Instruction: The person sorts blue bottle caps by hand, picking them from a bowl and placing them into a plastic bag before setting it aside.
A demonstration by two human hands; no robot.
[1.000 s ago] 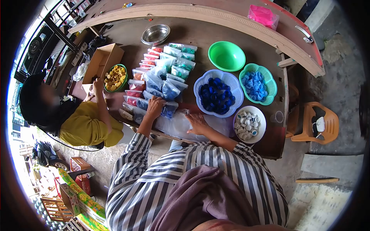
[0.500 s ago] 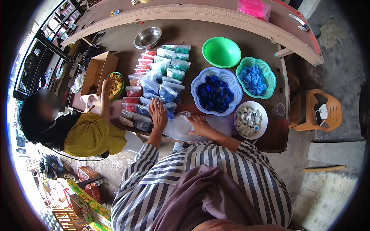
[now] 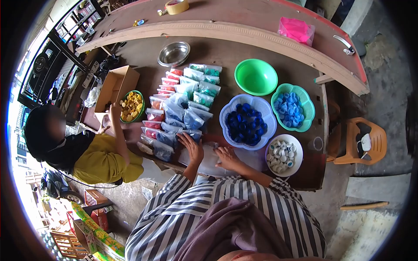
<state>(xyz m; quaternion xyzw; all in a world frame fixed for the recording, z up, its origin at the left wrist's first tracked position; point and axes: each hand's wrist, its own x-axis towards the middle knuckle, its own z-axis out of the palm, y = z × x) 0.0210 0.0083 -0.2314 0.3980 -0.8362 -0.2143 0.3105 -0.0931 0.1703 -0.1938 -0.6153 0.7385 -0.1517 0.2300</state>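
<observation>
My left hand (image 3: 191, 148) lies with fingers spread on a small clear bag of blue caps (image 3: 190, 135) at the near end of the rows of filled bags (image 3: 175, 105). My right hand (image 3: 230, 159) is at the clear plastic bags (image 3: 208, 162) along the table's near edge, with the plastic between its thumb and fingers; the exact grip is partly hidden. Past my right hand are a periwinkle basket of dark blue caps (image 3: 272, 124), a white bowl of white caps (image 3: 298, 162) and a turquoise basket of light blue caps (image 3: 309, 114).
A green bowl (image 3: 256, 77) and a steel bowl (image 3: 174, 54) stand farther back. At left, a co-worker (image 3: 100, 152) reaches toward yellow caps (image 3: 132, 106) beside a cardboard box (image 3: 116, 87). A raised shelf edge (image 3: 209, 28) crosses the back; an orange chair (image 3: 370, 141) stands at right.
The view has shifted, so the table sits lower in frame. My left hand has moved right and nearer onto the closest bag of blue caps. The plastic at my right hand looks flatter.
</observation>
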